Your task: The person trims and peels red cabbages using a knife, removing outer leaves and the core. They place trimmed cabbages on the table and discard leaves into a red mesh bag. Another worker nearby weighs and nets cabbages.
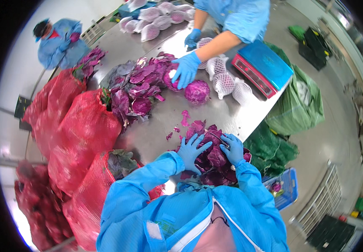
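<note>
A pile of purple red cabbage leaves (216, 157) lies at the near edge of the metal table, right before me. My left hand (193, 153), in a blue glove, rests on the pile's left side with its fingers spread. On the other side, my right hand (233, 149), also gloved, is curled around a thin dark tool that looks like a knife (218, 139). The tool reaches left over the leaves, and its handle is mostly hidden. Small leaf scraps (185, 117) lie just beyond the pile.
Across the metal table (165, 116), a co-worker's gloved hand (186, 70) touches a red cabbage beside another cabbage (197, 92). Net-wrapped cabbages (224, 85) lie near a scale (261, 69). Loose leaves (140, 82) and red mesh sacks (87, 123) stand left; a blue basket (283, 190) sits low right.
</note>
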`<state>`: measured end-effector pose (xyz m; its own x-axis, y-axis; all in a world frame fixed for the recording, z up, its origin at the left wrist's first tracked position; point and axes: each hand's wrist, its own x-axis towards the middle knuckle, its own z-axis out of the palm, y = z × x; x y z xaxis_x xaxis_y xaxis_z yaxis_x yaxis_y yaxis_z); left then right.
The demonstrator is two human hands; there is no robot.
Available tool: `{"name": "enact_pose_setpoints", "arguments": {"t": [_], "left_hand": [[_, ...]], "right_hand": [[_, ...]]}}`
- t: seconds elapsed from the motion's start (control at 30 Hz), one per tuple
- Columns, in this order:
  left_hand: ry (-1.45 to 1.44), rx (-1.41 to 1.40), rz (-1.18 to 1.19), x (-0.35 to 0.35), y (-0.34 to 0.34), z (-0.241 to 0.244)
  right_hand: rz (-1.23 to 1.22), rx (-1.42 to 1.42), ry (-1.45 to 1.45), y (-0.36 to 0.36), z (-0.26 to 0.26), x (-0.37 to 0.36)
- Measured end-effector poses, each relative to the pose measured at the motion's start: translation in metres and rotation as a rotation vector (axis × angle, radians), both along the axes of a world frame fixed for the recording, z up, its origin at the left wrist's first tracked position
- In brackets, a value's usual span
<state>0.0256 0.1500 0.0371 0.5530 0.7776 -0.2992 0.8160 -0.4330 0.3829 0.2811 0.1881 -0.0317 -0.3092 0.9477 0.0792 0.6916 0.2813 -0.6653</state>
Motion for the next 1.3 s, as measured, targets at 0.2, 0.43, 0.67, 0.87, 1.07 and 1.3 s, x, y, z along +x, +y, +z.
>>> {"name": "enact_pose_setpoints", "arguments": {"t": [0.2, 0.43, 0.67, 0.87, 1.07, 1.3], "left_hand": [[-0.041, 0.01, -0.074, 0.054, -0.018, -0.003], [-0.118, 0.12, -0.368, 0.104, -0.027, -0.015], [-0.515, 0.293, -0.446, 0.086, -0.049, -0.031], [-0.123, 0.164, -0.309, 0.012, -0.073, -0.033], [-0.024, 0.215, -0.363, 0.043, -0.074, -0.071], [-0.338, 0.458, -0.093, 0.044, -0.008, -0.07]], "right_hand": [[-0.242, -0.174, 0.564, -0.061, -0.021, 0.049], [-0.539, -0.457, 0.518, -0.125, -0.068, 0.099], [-0.947, -0.464, 0.801, -0.142, -0.111, 0.109], [-1.076, -0.44, 0.982, -0.14, -0.101, 0.109], [-1.074, -0.515, 1.003, -0.138, -0.099, 0.105], [-1.097, -0.605, 1.085, -0.143, -0.064, 0.111]]}}
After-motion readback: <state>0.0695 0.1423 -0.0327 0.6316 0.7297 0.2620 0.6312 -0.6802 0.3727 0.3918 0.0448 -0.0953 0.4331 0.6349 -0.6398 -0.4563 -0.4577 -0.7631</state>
